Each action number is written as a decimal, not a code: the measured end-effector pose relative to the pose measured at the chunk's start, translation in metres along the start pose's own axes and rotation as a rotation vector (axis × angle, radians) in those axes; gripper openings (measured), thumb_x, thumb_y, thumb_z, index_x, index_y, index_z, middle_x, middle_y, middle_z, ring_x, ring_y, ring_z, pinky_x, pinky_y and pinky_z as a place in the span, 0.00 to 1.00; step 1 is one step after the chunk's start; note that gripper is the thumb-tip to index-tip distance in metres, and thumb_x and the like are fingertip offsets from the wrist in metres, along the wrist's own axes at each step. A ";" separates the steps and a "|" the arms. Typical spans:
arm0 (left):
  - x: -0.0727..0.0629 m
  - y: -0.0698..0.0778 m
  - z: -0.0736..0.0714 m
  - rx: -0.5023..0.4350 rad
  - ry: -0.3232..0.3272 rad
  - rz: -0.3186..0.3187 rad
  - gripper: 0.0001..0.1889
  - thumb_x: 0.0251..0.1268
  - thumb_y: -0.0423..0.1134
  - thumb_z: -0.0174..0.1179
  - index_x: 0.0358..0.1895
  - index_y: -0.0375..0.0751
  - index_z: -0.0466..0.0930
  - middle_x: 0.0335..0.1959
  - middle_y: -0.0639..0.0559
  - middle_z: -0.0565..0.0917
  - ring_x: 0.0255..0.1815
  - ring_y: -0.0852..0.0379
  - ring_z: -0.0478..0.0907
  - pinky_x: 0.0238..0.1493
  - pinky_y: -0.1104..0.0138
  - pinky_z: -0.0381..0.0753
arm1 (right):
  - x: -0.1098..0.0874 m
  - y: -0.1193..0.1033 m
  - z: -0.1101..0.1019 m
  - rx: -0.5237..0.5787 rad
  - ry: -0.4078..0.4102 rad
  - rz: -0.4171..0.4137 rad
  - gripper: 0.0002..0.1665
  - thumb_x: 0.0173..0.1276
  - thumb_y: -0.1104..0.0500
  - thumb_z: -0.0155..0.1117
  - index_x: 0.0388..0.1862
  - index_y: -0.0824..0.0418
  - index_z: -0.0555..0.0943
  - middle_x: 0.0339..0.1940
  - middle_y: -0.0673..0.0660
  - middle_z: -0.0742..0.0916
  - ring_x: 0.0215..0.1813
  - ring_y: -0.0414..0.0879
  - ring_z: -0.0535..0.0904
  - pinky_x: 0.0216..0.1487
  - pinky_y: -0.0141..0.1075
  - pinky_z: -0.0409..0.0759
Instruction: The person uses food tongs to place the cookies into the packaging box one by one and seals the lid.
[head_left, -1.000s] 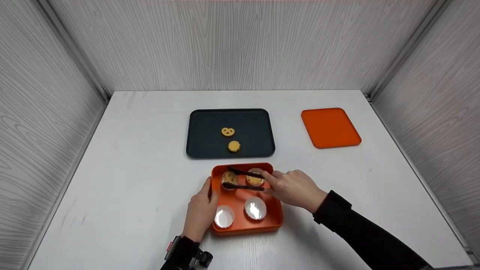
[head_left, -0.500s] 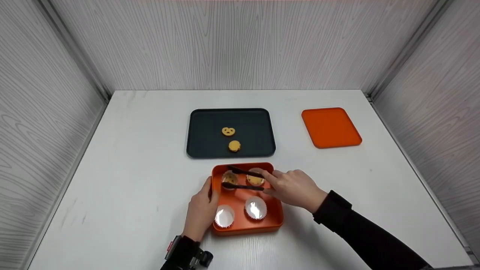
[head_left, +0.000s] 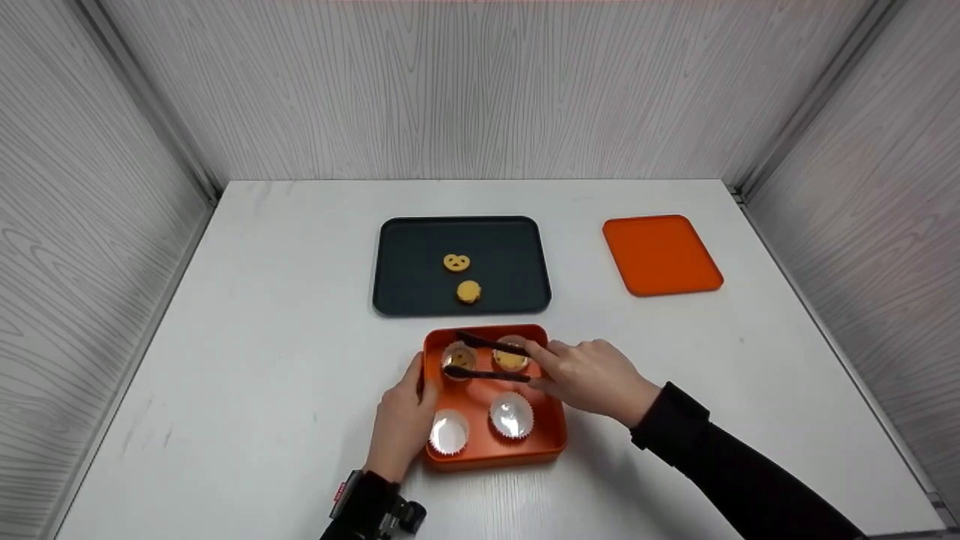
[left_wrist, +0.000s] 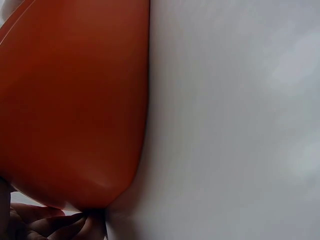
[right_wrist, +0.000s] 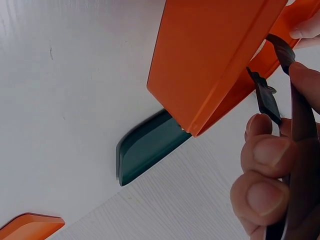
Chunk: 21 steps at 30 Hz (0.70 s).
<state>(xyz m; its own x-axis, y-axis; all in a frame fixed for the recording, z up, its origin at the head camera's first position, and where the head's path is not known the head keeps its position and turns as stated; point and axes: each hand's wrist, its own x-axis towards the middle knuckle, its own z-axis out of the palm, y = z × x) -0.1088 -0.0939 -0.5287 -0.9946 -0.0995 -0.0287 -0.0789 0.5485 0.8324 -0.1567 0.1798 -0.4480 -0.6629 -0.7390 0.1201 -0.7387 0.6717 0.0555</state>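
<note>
- My right hand (head_left: pixel 594 380) holds tongs (head_left: pixel 491 374), tips leftward, parted.
- The cookie (head_left: pixel 460 361) lies left of its fingers (head_left: pixel 541 358), in the far-left cup (head_left: pixel 451 348) of the orange box (head_left: pixel 474 401).
- My left hand (head_left: pixel 400 426), nearer the cookie, grips the box.

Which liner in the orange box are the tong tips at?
Far-left liner: the tips of the tongs flank it in head view. Far-right liner is nearer the right hand; near-left liner and near-right liner sit clear.

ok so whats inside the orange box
Four pleated cups: the far two hold cookies, the near two show just shiny bottoms. Black tongs in the right hand cross the far pair, so parts of those cups and cookies can't be seen.
</note>
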 end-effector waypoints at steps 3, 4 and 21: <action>0.000 0.000 0.000 0.006 0.006 0.005 0.28 0.80 0.44 0.50 0.78 0.39 0.64 0.70 0.41 0.76 0.67 0.44 0.77 0.69 0.48 0.74 | -0.002 0.002 -0.001 0.004 0.012 -0.008 0.33 0.67 0.44 0.72 0.66 0.59 0.80 0.30 0.54 0.86 0.17 0.42 0.72 0.22 0.30 0.77; 0.000 -0.001 0.000 0.009 0.010 0.009 0.28 0.80 0.44 0.50 0.78 0.39 0.64 0.70 0.41 0.76 0.66 0.44 0.77 0.69 0.48 0.74 | -0.003 0.003 -0.002 0.004 0.020 -0.014 0.33 0.67 0.45 0.73 0.65 0.60 0.80 0.29 0.54 0.85 0.17 0.42 0.71 0.21 0.29 0.76; 0.000 0.000 0.000 0.009 -0.004 -0.014 0.29 0.79 0.44 0.50 0.79 0.38 0.63 0.72 0.41 0.74 0.70 0.45 0.74 0.70 0.49 0.73 | -0.013 0.021 -0.014 -0.011 0.144 0.007 0.30 0.67 0.47 0.73 0.62 0.60 0.80 0.26 0.53 0.84 0.15 0.42 0.69 0.17 0.28 0.68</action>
<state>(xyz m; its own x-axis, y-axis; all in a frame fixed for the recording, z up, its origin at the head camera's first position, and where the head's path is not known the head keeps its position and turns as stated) -0.1091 -0.0942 -0.5291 -0.9937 -0.1034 -0.0426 -0.0931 0.5545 0.8270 -0.1621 0.2042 -0.4345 -0.6435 -0.7195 0.2610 -0.7320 0.6782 0.0648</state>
